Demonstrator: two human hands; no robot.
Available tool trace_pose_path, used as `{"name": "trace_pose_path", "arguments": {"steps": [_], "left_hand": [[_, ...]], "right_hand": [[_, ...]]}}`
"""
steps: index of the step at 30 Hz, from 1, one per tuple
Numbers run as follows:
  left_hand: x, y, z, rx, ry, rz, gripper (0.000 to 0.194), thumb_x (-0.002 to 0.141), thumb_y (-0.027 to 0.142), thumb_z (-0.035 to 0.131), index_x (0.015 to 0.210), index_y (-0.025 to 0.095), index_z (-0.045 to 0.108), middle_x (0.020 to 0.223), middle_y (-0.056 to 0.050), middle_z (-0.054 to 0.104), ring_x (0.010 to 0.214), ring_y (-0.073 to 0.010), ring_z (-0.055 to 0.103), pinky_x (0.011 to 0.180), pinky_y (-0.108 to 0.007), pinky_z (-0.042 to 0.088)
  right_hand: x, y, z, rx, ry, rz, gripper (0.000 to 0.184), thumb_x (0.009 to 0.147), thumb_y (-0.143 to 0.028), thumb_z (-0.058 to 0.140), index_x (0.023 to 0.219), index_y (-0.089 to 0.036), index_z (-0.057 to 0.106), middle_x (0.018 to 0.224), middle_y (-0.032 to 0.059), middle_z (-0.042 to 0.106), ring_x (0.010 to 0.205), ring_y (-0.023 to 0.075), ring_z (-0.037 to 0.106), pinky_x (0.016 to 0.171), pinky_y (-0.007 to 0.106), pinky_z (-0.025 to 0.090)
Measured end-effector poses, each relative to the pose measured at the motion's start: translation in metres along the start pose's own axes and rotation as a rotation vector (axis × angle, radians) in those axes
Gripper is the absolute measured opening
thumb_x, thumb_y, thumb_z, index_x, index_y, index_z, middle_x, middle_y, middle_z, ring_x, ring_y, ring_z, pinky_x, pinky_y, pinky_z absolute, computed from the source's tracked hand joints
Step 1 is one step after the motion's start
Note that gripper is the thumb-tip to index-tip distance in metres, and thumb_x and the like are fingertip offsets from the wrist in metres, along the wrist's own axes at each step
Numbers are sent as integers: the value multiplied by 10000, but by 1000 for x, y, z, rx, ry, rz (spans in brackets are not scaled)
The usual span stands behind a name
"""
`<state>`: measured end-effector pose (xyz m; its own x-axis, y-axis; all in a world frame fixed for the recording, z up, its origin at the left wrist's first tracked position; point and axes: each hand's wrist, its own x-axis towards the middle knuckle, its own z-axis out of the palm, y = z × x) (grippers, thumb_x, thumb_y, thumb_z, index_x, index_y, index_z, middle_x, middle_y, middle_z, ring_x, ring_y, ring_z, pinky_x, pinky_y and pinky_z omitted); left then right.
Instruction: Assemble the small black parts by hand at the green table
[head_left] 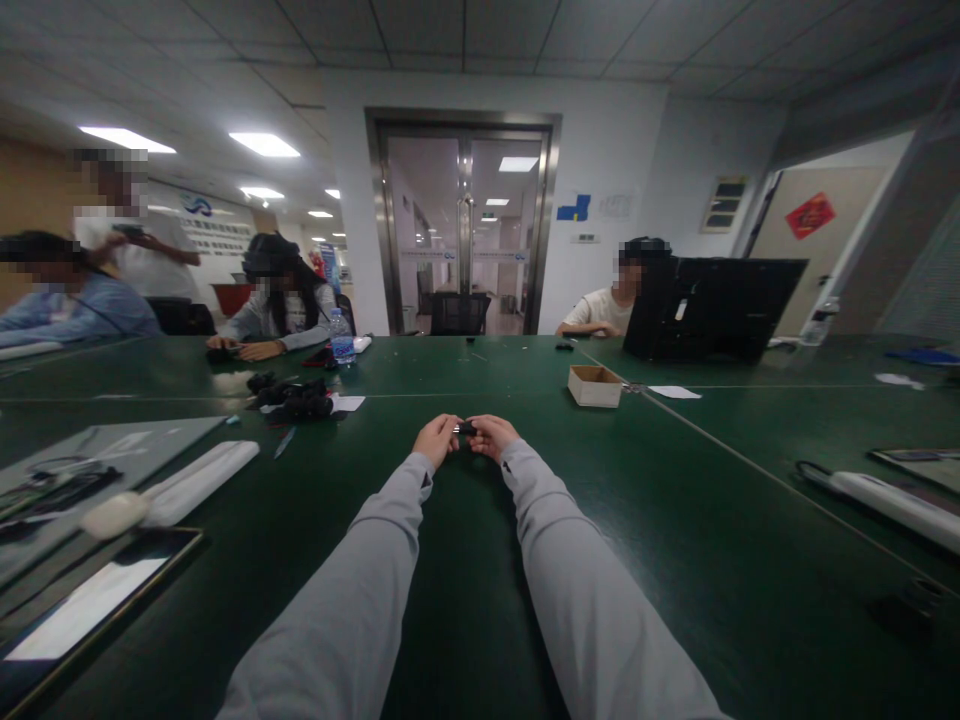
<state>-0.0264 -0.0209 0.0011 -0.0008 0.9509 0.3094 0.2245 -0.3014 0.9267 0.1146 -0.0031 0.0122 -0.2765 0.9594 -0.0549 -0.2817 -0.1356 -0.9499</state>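
Observation:
Over the green table (480, 560), both arms reach forward in grey sleeves and the hands meet in the middle. My left hand (436, 440) pinches the left, silvery end of a small black stick (466, 429), which resembles a USB flash drive. On its right end, the fingers of my right hand (493, 437) are closed. The stick lies roughly level between the fingertips, and the fingers cover part of it.
A small open box (595, 388) stands right of my hands. Black gear (296, 398), a pen (285, 441) and a water bottle (342, 338) are left. A phone (90, 620) and white power strip (202, 482) lie nearer. Several people are around; a monitor (712, 308) stands back right.

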Motion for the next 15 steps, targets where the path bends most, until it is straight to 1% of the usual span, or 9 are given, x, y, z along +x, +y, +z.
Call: {"name": "trace_pose_path", "arguments": {"steps": [4,7,10,12,15], "left_hand": [[-1,7,-1,-164,45,-73,401,650,454,576,882,127,576,572,8,547,449,-54,466,397,-149,306],[-3,12,-1,-329,58,-116,441,574,424,665,891,130,579,623,-3,566,484,-57,495,410,-143,332],[-7,18,1,-489,109,-168,427,574,401,684,899,145,574,652,0,564,485,-44,498,412,-135,349],[-12,23,1,-554,126,-212,386,596,385,680,880,144,575,673,-8,570,479,-35,496,398,-123,340],[-24,30,-1,-574,70,-274,320,637,358,661,847,135,570,743,-37,597,475,-28,500,384,-114,340]], "right_hand": [[-2,-1,0,-3,-10,-1,99,739,-115,516,837,-133,513,495,-1,560,415,95,536,425,207,460],[-4,-1,1,7,-30,-8,172,717,-141,578,859,-152,481,566,0,593,417,87,540,423,205,468],[-6,1,5,0,-63,-27,236,682,-162,636,845,-159,466,602,-9,594,435,78,547,435,200,478],[-9,4,9,-40,-65,-50,254,663,-171,659,820,-160,460,600,-20,579,446,74,549,446,198,482],[-20,10,16,-174,-53,-87,268,638,-176,673,799,-156,460,624,-20,558,465,73,545,462,205,484]]}}
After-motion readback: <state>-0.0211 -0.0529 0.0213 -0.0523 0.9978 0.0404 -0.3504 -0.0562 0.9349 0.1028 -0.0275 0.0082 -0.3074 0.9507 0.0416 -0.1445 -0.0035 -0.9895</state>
